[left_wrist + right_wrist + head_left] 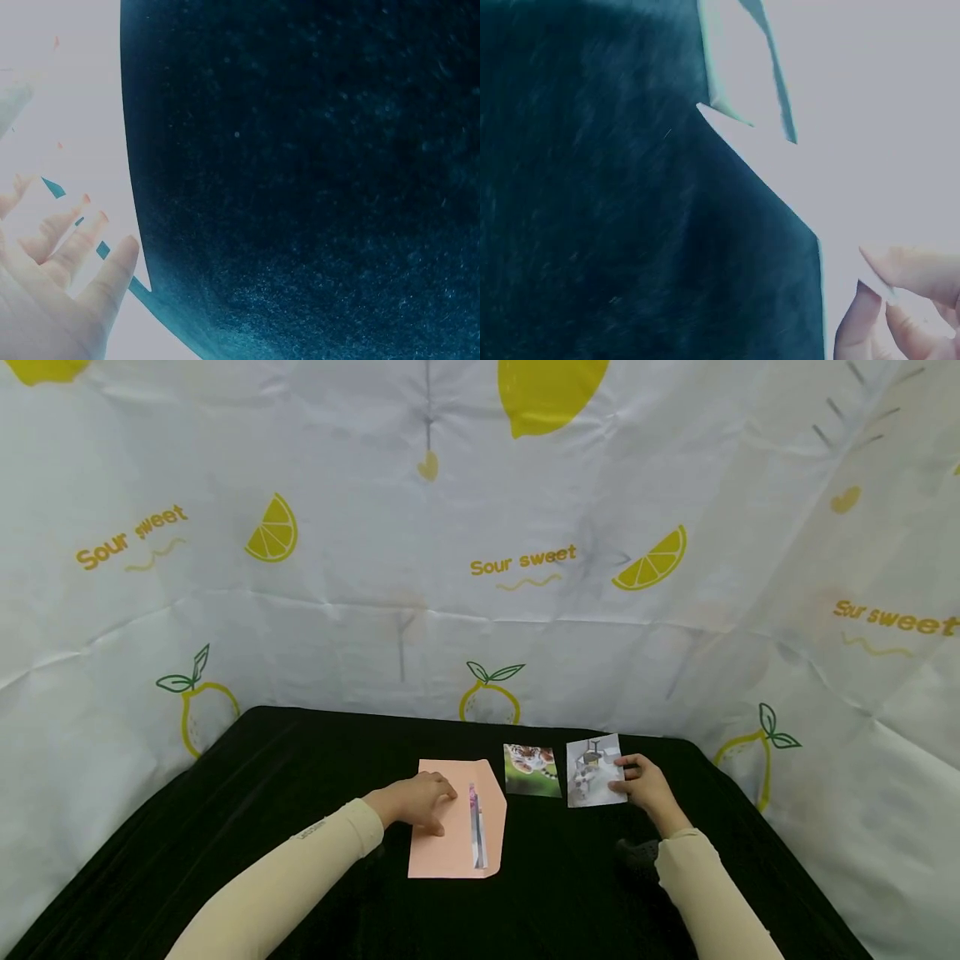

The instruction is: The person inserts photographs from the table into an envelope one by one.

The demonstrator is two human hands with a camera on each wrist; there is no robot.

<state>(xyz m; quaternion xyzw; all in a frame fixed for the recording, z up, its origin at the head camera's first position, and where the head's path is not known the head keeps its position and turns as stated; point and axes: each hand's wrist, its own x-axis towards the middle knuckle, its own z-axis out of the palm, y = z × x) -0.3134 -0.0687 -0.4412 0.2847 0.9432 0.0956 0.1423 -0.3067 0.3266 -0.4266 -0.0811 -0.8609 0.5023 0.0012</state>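
"What takes up the most space?"

"A lightly creased white curtain (360,552), printed with yellow lemons, lemon wedges and the words 'Sour sweet'. Below it is a table covering of black cloth (315,747), which looks finely napped in the wrist views."

"And the person?"

"Two arms in long cream fabric sleeves (277,868) reach over the cloth."

"Where are the hands?"

"A flat, salmon-pink paper envelope (442,856) lies mid-table, its flap side, with slanted corners, to the right. The left hand (412,798) rests on its left part, fingers loosely spread, gripping nothing. The right hand (649,788) pinches the right edge of a nearly square grey-and-white picture card (592,781) between thumb and fingers."

"Anything smaller?"

"A green picture card with a striped animal (531,783) lies between the two, just beside the envelope. Smallest, a narrow, upright strip of printed picture (477,835) shows near the flap."
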